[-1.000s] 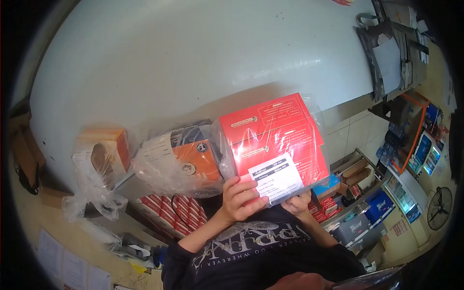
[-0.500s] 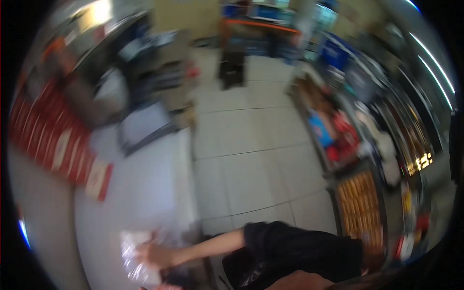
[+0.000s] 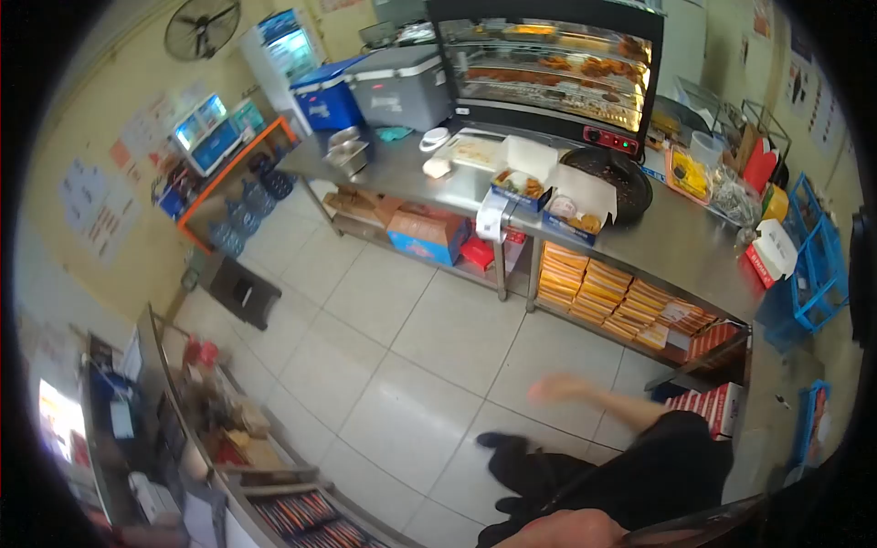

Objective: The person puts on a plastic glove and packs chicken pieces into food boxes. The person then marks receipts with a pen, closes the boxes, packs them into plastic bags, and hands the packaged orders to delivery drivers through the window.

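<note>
My right hand (image 3: 559, 388) hangs over the tiled floor, smeared by motion, so its fingers cannot be read. Nothing distinct shows in it. Bare skin of what looks like my left arm (image 3: 575, 528) shows at the bottom edge, with the left hand out of view. Beyond the right hand runs a steel counter (image 3: 681, 260). Two open blue-and-white food boxes stand on it: a left box (image 3: 512, 203) and a right box (image 3: 568, 236), both with food inside. Several orange-and-white flat cartons (image 3: 603, 292) are stacked on the shelf below.
A lit food warmer (image 3: 548, 119) stands behind the boxes, with a round black pan (image 3: 630, 187) beside it. Grey (image 3: 399, 91) and blue coolers (image 3: 327, 100) sit further left. A dark stool (image 3: 239, 290) stands on the floor. Red-and-white boxes (image 3: 722, 406) are low at right.
My view has swung right, from the white table to the steel counter. My right hand has left the clear plastic bag on that table and is now over the floor.
</note>
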Demonstrator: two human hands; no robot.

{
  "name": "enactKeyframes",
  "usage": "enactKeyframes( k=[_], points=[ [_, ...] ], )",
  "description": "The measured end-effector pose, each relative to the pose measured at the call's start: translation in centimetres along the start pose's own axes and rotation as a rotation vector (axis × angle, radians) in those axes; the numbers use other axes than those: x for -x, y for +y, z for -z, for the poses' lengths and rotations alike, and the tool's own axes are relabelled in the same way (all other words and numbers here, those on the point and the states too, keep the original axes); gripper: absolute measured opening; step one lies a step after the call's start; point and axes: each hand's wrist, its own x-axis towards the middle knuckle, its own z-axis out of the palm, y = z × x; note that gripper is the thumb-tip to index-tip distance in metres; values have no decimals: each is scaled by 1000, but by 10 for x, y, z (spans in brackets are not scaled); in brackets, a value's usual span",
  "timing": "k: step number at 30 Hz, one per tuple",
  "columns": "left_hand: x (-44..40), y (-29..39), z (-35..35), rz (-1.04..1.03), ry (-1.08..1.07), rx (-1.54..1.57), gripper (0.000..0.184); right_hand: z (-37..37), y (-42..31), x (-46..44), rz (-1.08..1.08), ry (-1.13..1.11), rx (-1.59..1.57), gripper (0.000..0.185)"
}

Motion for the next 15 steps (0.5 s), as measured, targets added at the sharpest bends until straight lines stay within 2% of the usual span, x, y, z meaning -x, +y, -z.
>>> enactKeyframes(
  k=[1,2,3,4,5,6,7,8,10,12,13,15],
  points=[
    [-7,-26,-27,144,-199,318,24,76,7,14,-915,287,-244,36],
    [-16,-60,-62,335,-382,530,25,147,70,23,-1204,475,-265,39],
    [-23,-106,-105,493,-509,525,26,195,82,21,-1243,744,-100,40],
    [-36,-168,-165,458,-490,-312,28,232,90,9,-1206,928,125,42],
    [-50,-215,-232,586,-619,-311,36,263,104,-7,-1204,1055,275,44],
    [-49,-312,-264,485,-722,-435,39,289,117,-25,-1235,1124,364,46],
    [-54,-403,-294,175,-853,-677,41,306,132,-36,-1288,1150,398,48],
    [-59,-465,-334,66,-867,-802,43,311,146,-42,-1346,1143,348,51],
    [-77,-572,-399,25,-768,-1106,48,306,180,-30,-1331,1174,272,48],
    [-89,-637,-437,-241,-694,-1435,59,306,194,-15,-1210,1313,255,45],
    [-98,-643,-453,-205,-713,-1446,59,302,192,-15,-1135,1410,243,44],
    [-131,-638,-472,417,-932,-1373,72,294,185,-5,-1245,1393,135,42]
  ],
)
